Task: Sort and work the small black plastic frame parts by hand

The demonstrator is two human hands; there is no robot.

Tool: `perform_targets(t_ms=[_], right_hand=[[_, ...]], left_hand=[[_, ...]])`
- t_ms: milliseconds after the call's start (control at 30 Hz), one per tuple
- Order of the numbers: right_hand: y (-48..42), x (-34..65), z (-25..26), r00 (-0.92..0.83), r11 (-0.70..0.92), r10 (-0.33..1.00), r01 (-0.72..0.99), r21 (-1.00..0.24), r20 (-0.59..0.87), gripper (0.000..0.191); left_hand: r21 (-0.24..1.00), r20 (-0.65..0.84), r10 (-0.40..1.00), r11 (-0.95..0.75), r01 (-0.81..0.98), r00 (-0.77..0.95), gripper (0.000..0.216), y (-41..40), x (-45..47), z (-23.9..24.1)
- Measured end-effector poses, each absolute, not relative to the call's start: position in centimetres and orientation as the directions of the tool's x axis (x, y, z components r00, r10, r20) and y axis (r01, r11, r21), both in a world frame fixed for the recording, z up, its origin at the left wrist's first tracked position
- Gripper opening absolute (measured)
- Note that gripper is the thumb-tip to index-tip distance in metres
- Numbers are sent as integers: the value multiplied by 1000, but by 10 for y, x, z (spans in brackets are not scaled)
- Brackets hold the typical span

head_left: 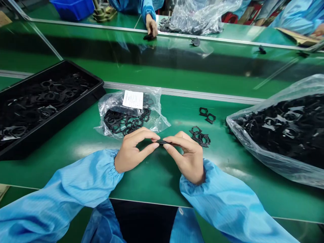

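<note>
I'm working over a glossy green surface (146,175), using the labelled bag (133,114) as landmark. The bag is lying on its side, clear plastic, black rings showing inside, white label (133,99) facing up. A metal rail (202,95) is running just behind the bag, with a shiny green panel (162,71) standing beyond it. Farther back, past the bag and panel, an upper surface (126,22) is carrying a blue bin (73,9) and crumpled clear plastic (199,17); a co-worker's hand (152,27) is holding something dark there.

Edges: near edge (146,202) is running well in front of the bag, past my wrists. Left of the bag, a long black tray (58,121) is sitting at a slant, heaped with black parts, its corner coming close to the bag. Well right of the bag, a big clear sack (265,157) is bulging with more black parts. Room: I'm getting a wide green stretch from the bag across to the sack, with two loose rings (207,116) and, nearer me, a small cluster of rings (198,135) lying in it. More green is spreading in front of the bag, up to the near edge.

Black part (162,142): I'm holding it in front of the bag's right end, seeing it nearly edge-on. Left hand (133,150) is pinching one end, thumb and fingertips almost meeting; right hand (187,153) is pinching the other end likewise.
</note>
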State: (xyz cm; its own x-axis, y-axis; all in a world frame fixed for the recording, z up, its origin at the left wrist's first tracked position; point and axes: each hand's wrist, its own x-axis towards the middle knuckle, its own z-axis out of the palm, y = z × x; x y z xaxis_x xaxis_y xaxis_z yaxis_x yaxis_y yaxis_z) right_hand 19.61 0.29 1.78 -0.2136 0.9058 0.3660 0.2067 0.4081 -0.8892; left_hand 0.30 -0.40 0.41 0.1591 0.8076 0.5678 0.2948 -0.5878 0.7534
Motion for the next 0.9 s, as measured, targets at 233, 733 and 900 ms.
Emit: perform_targets(t_ms=[233,733,900], right_hand=[[0,195,17,-222,403,904,153,-902,366,10],[-1,192,15,-238,284,938,104,-953,253,8],[-4,191,15,-238,231,947,45,-972,214,10]], left_hand=[[697,619,766,-637,327,173,12,-3,2,2],[677,621,762,-640,363,184,8,-4,2,4],[529,717,666,-714,459,209,11,-4,1,2]])
